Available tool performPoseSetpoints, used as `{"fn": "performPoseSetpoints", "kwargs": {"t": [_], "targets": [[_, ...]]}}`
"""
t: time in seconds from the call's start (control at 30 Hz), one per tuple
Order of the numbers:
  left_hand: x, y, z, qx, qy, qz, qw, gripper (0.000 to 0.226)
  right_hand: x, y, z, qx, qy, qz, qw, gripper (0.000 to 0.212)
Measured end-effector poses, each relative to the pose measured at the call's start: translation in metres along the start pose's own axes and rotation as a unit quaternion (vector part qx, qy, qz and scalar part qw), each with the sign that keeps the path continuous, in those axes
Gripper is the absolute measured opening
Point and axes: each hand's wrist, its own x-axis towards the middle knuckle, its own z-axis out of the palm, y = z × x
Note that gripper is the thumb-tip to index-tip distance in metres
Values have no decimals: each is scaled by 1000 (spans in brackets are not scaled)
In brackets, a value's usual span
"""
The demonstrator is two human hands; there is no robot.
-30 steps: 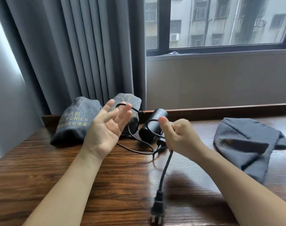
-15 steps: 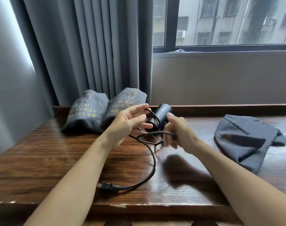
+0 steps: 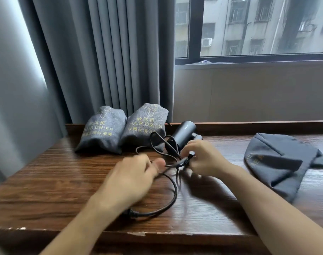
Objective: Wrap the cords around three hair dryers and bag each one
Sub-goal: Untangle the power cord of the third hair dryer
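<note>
While the black cord (image 3: 172, 188) is pinched between thumb and fingers (image 3: 158, 163) of the left hand (image 3: 133, 178), a gathered bundle of it is gripped by the curled right hand (image 3: 203, 158), just in front of the black hair dryer (image 3: 183, 134) lying on the wooden worktop (image 3: 55, 181). Two filled grey bags (image 3: 103, 130) are seen beside a curtain (image 3: 105, 57); an empty bag (image 3: 278, 162) lies at right.

Both forearms are bare to the frame's edge, no sleeves, rings or watch showing.
</note>
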Motion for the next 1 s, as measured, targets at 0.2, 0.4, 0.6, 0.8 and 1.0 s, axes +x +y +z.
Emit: {"fn": "performPoseSetpoints", "kwargs": {"t": [0.2, 0.4, 0.6, 0.8, 1.0], "targets": [[-23, 1, 48, -71, -17, 46, 996, 63, 1, 11, 8, -49, -61, -87, 993, 21], [-29, 8, 61, 14, -46, 193, 980, 104, 2, 13, 11, -23, 1, -94, 995, 7], [-25, -5, 63, 83, 60, 192, 976, 39, 10, 16, 0, 27, 157, -92, 983, 13], [-14, -42, 41, 161, 71, 59, 983, 42, 10, 20, -8, 101, 268, -50, 957, 12], [29, -108, 17, 183, 81, -147, 969, 36, 12, 31, -13, 187, 321, 68, 926, 19]]}}
